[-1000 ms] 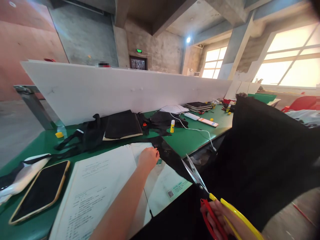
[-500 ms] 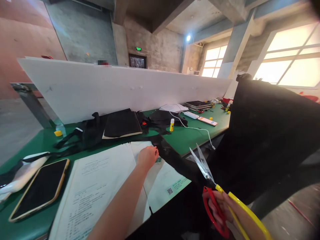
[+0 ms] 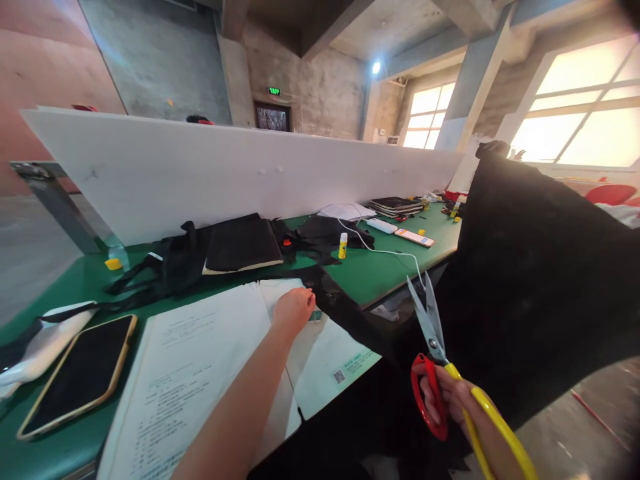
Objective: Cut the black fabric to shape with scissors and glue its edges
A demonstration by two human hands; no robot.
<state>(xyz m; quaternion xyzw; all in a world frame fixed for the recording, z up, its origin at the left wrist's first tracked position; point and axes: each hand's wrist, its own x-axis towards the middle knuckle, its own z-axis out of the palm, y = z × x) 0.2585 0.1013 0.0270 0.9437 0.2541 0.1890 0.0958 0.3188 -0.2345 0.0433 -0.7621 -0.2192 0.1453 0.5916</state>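
"What is being held by the right hand (image 3: 454,392)?"
"A pair of silver metal scissors with red and yellow handles (image 3: 433,344) is being held. Fingers are being curled round the handles, and the blades are being held apart."
"And the left hand (image 3: 293,311)?"
"It is being rested, curled up, on an open white book with printed pages (image 3: 200,373). Whether the edge of the big black cloth (image 3: 530,280) is being pinched there cannot be told."
"Where is that cloth?"
"It is being hung behind the scissors. Farther off, a small yellow glue stick (image 3: 343,247) is being held up by the shiny green table (image 3: 373,280)."
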